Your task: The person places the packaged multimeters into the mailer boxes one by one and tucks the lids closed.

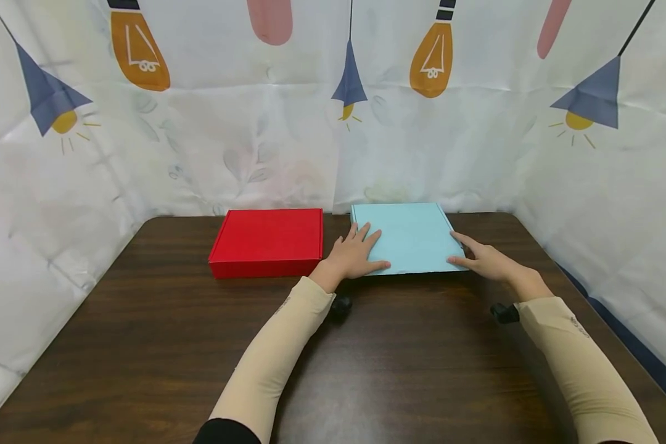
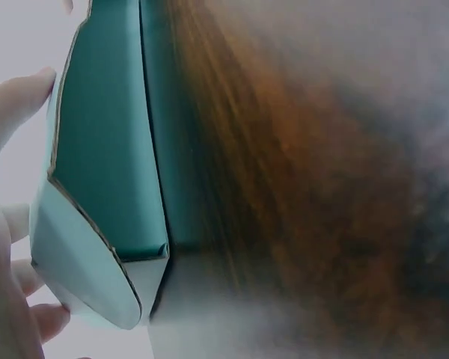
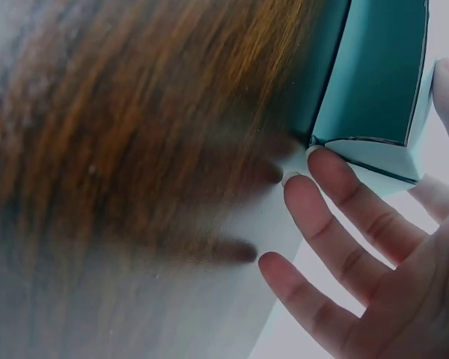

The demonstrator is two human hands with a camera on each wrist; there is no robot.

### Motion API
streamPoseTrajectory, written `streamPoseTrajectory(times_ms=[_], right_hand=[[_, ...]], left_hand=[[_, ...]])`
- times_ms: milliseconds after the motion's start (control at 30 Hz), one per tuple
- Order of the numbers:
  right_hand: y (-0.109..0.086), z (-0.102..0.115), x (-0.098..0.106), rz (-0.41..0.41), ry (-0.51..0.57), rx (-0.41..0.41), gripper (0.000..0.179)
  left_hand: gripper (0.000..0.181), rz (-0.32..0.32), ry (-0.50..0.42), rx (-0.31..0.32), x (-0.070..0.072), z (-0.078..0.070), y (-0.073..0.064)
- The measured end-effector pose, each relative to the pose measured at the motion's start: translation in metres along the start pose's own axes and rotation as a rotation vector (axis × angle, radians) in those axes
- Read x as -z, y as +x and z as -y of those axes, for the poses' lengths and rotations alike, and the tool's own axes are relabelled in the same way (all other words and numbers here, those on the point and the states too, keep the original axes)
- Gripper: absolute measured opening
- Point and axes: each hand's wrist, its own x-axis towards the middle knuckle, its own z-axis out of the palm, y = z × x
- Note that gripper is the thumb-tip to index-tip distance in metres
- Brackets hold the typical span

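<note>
A flat light blue cardboard box [image 1: 413,237] lies at the back of the table, right of centre. Fingers spread, my left hand [image 1: 352,254] rests on its front left corner. Seen from the left wrist, that thumb touches the lid's edge, while the other fingers lie by the side flap [image 2: 82,254]. My right hand [image 1: 491,260] is at the box's front right corner, thumb and index finger at its edge. The right wrist view shows the fingers [image 3: 374,217] extended and apart beside the corner, low over the table. A shadowed front side [image 3: 378,71] shows under the lid's edge.
A closed red box [image 1: 272,237] sits left of the blue one, near my left wrist. Behind the dark wooden table [image 1: 161,345] hangs a white cloth [image 1: 200,135] printed with lamps and bulbs. Black wrist cameras [image 1: 504,313] hang below both wrists.
</note>
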Motion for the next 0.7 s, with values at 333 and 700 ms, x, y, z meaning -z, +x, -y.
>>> streamPoseTrajectory(times_ms=[333,700], right_hand=[[0.001,0.001,0.003,0.01,0.013,0.001,0.089],[0.001,-0.001,0.003,0.004,0.002,0.008,0.087]], left_hand=[[0.079,-0.048,-0.112,0.023,0.0,-0.005,-0.014],[0.071,-0.141,-0.379,0.042,-0.004,0.0,-0.029]])
